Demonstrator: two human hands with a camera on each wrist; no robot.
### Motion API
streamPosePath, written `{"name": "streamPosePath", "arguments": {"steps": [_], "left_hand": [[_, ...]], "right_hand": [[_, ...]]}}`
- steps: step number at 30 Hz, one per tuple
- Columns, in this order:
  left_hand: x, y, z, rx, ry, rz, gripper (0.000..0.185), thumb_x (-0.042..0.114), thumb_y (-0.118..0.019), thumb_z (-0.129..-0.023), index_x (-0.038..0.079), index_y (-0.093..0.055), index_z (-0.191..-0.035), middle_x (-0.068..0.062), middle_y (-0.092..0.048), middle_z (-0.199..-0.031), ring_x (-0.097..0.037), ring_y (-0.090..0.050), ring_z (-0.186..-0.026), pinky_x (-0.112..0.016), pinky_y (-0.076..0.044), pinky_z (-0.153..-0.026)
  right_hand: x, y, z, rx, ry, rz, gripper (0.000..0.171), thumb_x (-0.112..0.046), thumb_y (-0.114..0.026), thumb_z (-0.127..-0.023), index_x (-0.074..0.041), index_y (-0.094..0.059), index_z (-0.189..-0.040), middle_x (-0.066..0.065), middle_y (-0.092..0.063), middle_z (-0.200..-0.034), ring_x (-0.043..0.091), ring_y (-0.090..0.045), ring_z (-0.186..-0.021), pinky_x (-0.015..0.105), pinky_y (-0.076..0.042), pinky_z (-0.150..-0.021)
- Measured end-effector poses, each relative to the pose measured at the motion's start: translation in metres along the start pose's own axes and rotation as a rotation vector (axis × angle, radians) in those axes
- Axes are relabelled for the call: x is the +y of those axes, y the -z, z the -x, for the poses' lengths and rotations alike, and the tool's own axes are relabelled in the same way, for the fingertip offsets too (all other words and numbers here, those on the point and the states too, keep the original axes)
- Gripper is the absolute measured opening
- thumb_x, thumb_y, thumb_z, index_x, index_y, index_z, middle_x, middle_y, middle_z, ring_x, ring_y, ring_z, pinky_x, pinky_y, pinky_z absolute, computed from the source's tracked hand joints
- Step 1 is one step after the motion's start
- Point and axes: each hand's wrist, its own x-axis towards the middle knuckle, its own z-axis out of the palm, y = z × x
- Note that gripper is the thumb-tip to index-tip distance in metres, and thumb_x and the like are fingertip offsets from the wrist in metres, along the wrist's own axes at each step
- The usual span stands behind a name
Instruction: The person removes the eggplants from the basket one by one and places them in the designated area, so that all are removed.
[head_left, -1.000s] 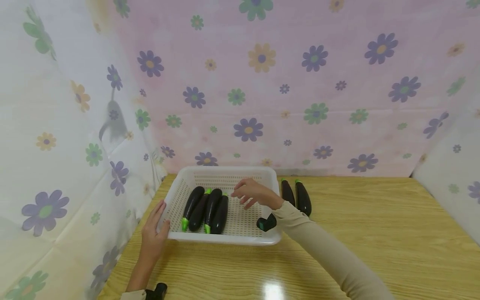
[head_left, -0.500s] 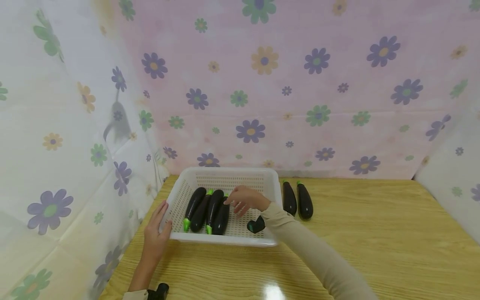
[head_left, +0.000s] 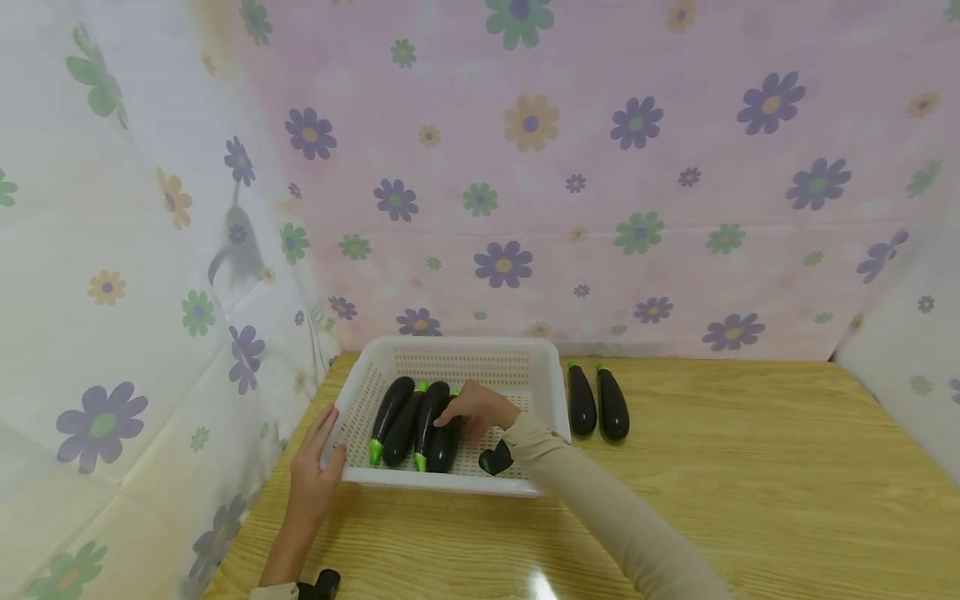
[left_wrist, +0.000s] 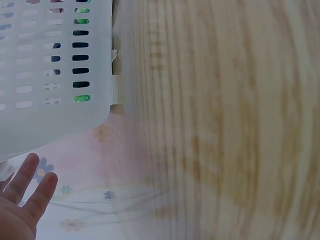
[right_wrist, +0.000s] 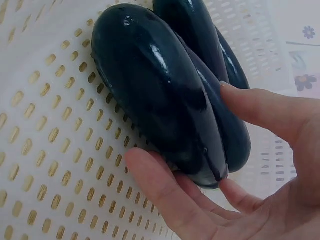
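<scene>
Black eggplant (right_wrist: pixel 155 90): right hand (right_wrist: pixel 277 212) loosely spread around one end.

In the head view, the rightmost eggplant (head_left: pixel 443 452) in the white basket (head_left: pixel 457 483) is partly hidden by the right hand (head_left: pixel 482 407); the left hand (left_wrist: pixel 21 207) is cropped by the left wrist view's edges.
</scene>
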Motion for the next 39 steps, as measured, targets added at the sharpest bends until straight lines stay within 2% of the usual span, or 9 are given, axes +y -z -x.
{"name": "streamPosePath", "arguments": {"steps": [6,9,15,19,24,26,29,32,39], "left_hand": [[-0.001,0.0,0.001,-0.001,0.002,0.005,0.05,0.0,-0.055,-0.089,0.001,-0.046,-0.139,-0.014,-0.042,-0.143,-0.034,-0.041,-0.127,-0.003,-0.024,-0.093],[-0.001,0.0,0.001,0.004,-0.001,0.006,0.05,-0.001,-0.055,-0.089,0.0,-0.047,-0.138,-0.014,-0.043,-0.143,-0.035,-0.042,-0.127,-0.003,-0.024,-0.093],[-0.001,-0.001,0.005,0.022,0.02,-0.009,0.052,0.0,-0.056,-0.087,0.003,-0.047,-0.139,-0.008,-0.043,-0.144,-0.031,-0.042,-0.127,-0.004,-0.024,-0.093],[0.0,-0.001,0.004,0.031,0.015,-0.01,0.052,0.0,-0.056,-0.087,0.003,-0.048,-0.138,-0.009,-0.043,-0.144,-0.03,-0.042,-0.127,-0.005,-0.024,-0.094],[-0.001,-0.001,0.001,0.031,-0.019,-0.002,0.052,-0.002,-0.056,-0.086,0.0,-0.048,-0.137,-0.012,-0.044,-0.143,-0.034,-0.043,-0.125,-0.004,-0.025,-0.092],[-0.002,-0.002,0.0,0.031,-0.029,0.0,0.052,-0.003,-0.056,-0.086,-0.001,-0.048,-0.137,-0.014,-0.044,-0.142,-0.035,-0.043,-0.125,-0.004,-0.024,-0.092],[-0.002,-0.003,-0.001,0.037,-0.04,0.005,0.052,-0.004,-0.056,-0.085,-0.003,-0.048,-0.136,-0.016,-0.045,-0.141,-0.037,-0.042,-0.126,-0.004,-0.024,-0.094],[-0.002,-0.003,-0.001,0.04,-0.04,0.009,0.052,-0.004,-0.057,-0.085,-0.003,-0.049,-0.136,-0.016,-0.045,-0.141,-0.037,-0.042,-0.126,-0.004,-0.024,-0.094],[0.0,-0.005,-0.002,0.039,-0.042,0.024,0.051,-0.003,-0.057,-0.086,-0.003,-0.049,-0.136,-0.017,-0.045,-0.141,-0.038,-0.041,-0.126,-0.005,-0.023,-0.095]], "right_hand": [[-0.002,-0.004,0.0,0.041,-0.006,-0.001,0.041,-0.014,-0.079,-0.075,0.011,-0.057,-0.1,0.028,-0.064,-0.079,0.042,-0.066,-0.07,0.049,-0.054,-0.063],[-0.001,-0.005,-0.001,0.066,-0.014,-0.003,0.051,-0.013,-0.079,-0.074,0.013,-0.052,-0.11,0.028,-0.063,-0.078,0.042,-0.066,-0.07,0.049,-0.054,-0.063],[0.001,-0.014,-0.006,0.107,-0.037,0.014,0.106,-0.015,-0.079,-0.075,0.009,-0.004,-0.146,0.034,-0.043,-0.126,0.042,-0.065,-0.067,0.046,-0.054,-0.059],[0.0,-0.016,-0.005,0.11,-0.04,-0.011,0.109,-0.012,-0.077,-0.076,0.006,0.002,-0.148,0.031,-0.021,-0.147,0.04,-0.064,-0.064,0.043,-0.054,-0.057],[-0.001,-0.012,0.0,0.108,-0.022,-0.061,0.105,-0.007,-0.076,-0.074,0.005,-0.002,-0.148,0.028,-0.022,-0.147,0.042,-0.064,-0.064,0.046,-0.054,-0.059],[-0.002,-0.009,0.004,0.111,-0.005,-0.063,0.085,-0.005,-0.076,-0.073,0.011,-0.025,-0.139,0.029,-0.037,-0.132,0.042,-0.063,-0.062,0.047,-0.054,-0.059],[-0.002,-0.003,0.007,0.11,0.027,-0.044,0.027,-0.005,-0.075,-0.072,0.006,-0.053,-0.084,0.016,-0.052,-0.084,0.035,-0.061,-0.056,0.046,-0.054,-0.059],[-0.002,0.003,0.011,0.093,0.062,-0.03,0.043,-0.006,-0.074,-0.072,-0.014,-0.036,-0.053,0.009,-0.042,-0.057,0.032,-0.061,-0.056,0.045,-0.054,-0.058],[-0.006,0.018,0.022,0.033,0.108,-0.077,0.039,-0.007,-0.071,-0.075,-0.014,-0.04,-0.053,0.006,-0.045,-0.059,0.036,-0.062,-0.062,0.049,-0.054,-0.062]]}}
